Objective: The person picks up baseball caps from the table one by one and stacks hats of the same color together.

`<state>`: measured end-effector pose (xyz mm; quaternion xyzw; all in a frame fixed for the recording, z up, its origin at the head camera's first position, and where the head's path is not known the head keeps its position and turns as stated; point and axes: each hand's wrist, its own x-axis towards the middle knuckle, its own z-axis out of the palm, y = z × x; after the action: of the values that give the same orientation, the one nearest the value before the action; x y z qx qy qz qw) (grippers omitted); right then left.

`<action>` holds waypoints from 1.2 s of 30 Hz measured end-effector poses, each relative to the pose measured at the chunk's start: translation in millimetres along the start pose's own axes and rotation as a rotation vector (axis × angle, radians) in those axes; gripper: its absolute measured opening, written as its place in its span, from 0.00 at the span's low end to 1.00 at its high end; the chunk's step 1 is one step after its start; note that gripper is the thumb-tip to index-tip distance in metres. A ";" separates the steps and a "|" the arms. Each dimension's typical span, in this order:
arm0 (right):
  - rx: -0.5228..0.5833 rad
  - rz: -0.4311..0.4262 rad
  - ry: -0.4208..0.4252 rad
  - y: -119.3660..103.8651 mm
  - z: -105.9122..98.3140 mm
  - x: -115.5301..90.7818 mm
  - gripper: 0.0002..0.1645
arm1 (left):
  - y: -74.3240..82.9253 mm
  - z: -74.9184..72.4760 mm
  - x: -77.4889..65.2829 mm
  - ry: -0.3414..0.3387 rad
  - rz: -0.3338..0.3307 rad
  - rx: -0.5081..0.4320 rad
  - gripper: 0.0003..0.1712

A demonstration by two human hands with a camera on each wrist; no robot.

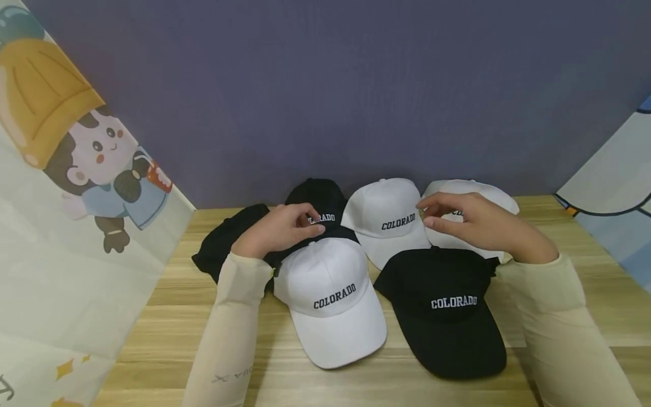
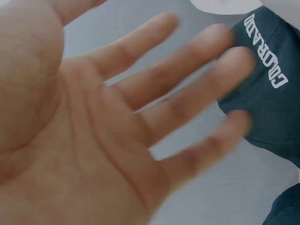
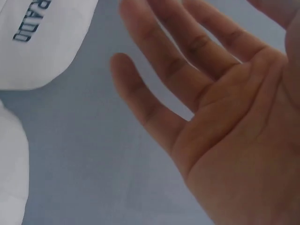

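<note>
My left hand (image 1: 278, 229) is over the black caps at the back left, its fingers relaxed and holding nothing. Behind it stands a black cap (image 1: 316, 195) with white COLORADO lettering, partly covered by the fingers. Another black cap (image 1: 218, 243) lies to its left. My right hand (image 1: 470, 220), also holding nothing, is in front of a white cap (image 1: 483, 195) at the back right and hides part of its lettering. Beside that is a second white cap (image 1: 383, 200). In both wrist views, the left palm (image 2: 108, 136) and right palm (image 3: 234, 122) show spread fingers.
Nearer the front, a white cap (image 1: 325, 277) and a black cap (image 1: 442, 277) lie with brims toward me. All rest on a wood-grain table (image 1: 168, 322). A dark blue-grey wall (image 1: 325, 90) rises behind; a cartoon-printed panel (image 1: 51, 271) borders the left, another panel (image 1: 605, 169) the right.
</note>
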<state>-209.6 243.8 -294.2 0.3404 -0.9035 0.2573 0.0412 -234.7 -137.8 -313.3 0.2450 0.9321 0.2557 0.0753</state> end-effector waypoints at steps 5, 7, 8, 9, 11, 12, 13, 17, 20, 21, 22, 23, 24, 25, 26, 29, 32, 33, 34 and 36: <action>0.013 -0.033 -0.087 -7.8 6.6 0.6 0.20 | 3.2 2.9 -2.6 -0.102 -0.045 0.017 0.27; 0.005 -0.029 -0.123 -9.8 10.1 0.7 0.22 | 4.7 4.4 -3.2 -0.120 -0.061 0.027 0.30; 0.003 -0.025 -0.142 -10.9 11.8 0.9 0.22 | 5.3 5.2 -3.4 -0.128 -0.065 0.035 0.32; 0.002 -0.026 -0.161 -11.6 13.5 1.1 0.23 | 6.1 6.0 -3.5 -0.138 -0.069 0.038 0.34; -0.004 -0.028 -0.193 -12.6 16.5 1.5 0.24 | 7.4 7.7 -3.5 -0.163 -0.082 0.063 0.38; -0.006 -0.028 -0.206 -12.7 17.7 1.6 0.24 | 8.1 8.4 -3.7 -0.172 -0.100 0.084 0.40; -0.005 -0.025 -0.217 -12.9 18.7 1.9 0.24 | 8.9 9.0 -4.1 -0.184 -0.123 0.104 0.41; -0.009 -0.002 -0.244 -12.0 20.2 1.7 0.26 | 10.2 9.6 -7.0 -0.228 -0.243 0.160 0.40; -0.007 0.020 -0.262 -10.1 19.8 0.6 0.28 | 8.5 10.1 -7.8 -0.261 -0.258 0.154 0.38; -0.008 0.028 -0.267 -9.2 19.4 0.0 0.28 | 7.5 10.5 -7.2 -0.272 -0.240 0.148 0.38; -0.010 0.034 -0.265 -8.4 18.4 -0.8 0.28 | 6.9 10.4 -6.3 -0.282 -0.216 0.144 0.38; -0.010 0.040 -0.261 -7.5 17.2 -1.9 0.28 | 6.2 10.8 -5.2 -0.291 -0.189 0.136 0.37; -0.011 0.044 -0.255 -6.5 15.9 -2.9 0.28 | 5.6 11.0 -4.1 -0.298 -0.162 0.130 0.35; -0.014 0.048 -0.246 -5.4 14.7 -4.0 0.28 | 5.1 11.0 -3.0 -0.301 -0.133 0.125 0.34; -0.015 0.050 -0.237 -4.3 13.5 -5.0 0.28 | 4.9 10.9 -2.2 -0.305 -0.113 0.118 0.32; -0.006 0.046 -0.221 -1.3 10.7 -6.9 0.27 | 3.2 10.4 -1.7 -0.299 -0.090 0.091 0.25; 0.007 0.036 -0.215 1.4 8.8 -7.4 0.27 | 1.4 9.3 -2.7 -0.270 -0.085 0.041 0.19; 0.016 0.033 -0.215 2.2 7.9 -7.6 0.26 | 0.7 9.0 -2.9 -0.261 -0.077 0.027 0.17; 0.022 0.033 -0.212 2.9 6.9 -7.8 0.26 | 0.1 8.6 -2.9 -0.250 -0.061 0.016 0.15; 0.028 0.035 -0.204 4.5 4.7 -8.1 0.25 | -0.9 8.0 -2.1 -0.230 -0.023 -0.002 0.12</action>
<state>-205.8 249.2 -302.3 0.3494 -0.9051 0.2348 -0.0602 -231.2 -136.0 -320.6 0.2618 0.9199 0.2259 0.1848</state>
